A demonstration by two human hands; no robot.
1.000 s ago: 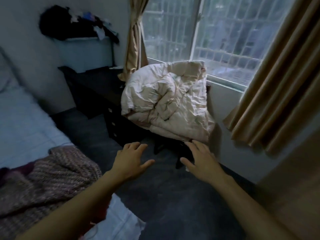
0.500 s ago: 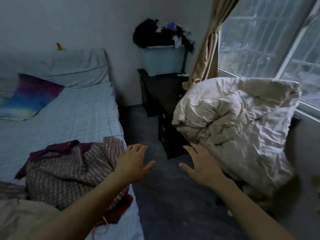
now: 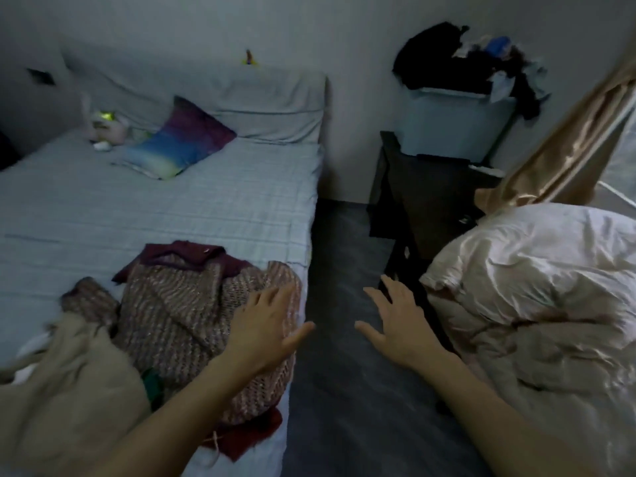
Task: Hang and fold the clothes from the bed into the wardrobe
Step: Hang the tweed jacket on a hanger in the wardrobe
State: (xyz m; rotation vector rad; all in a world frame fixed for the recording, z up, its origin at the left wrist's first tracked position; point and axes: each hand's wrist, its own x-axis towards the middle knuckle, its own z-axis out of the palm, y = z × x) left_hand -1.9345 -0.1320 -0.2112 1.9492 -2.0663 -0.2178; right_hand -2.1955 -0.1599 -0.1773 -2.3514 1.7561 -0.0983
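Your left hand (image 3: 266, 325) hovers, fingers spread and empty, over the pink-and-brown striped knitted garment (image 3: 186, 315) heaped at the near corner of the grey-sheeted bed (image 3: 206, 208). Your right hand (image 3: 401, 325), also splayed and empty, hangs above the dark floor (image 3: 344, 390). Risk: the knit overlaps a maroon cloth (image 3: 192, 253) and a beige garment (image 3: 69, 390); lifting one may drag the others off the edge.

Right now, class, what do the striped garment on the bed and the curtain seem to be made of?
Striped garment: looks like chunky knitted yarn, matte, with ribbed zigzag rows. Curtain: probably satin-like fabric, glossy, with bright highlights along its folds.
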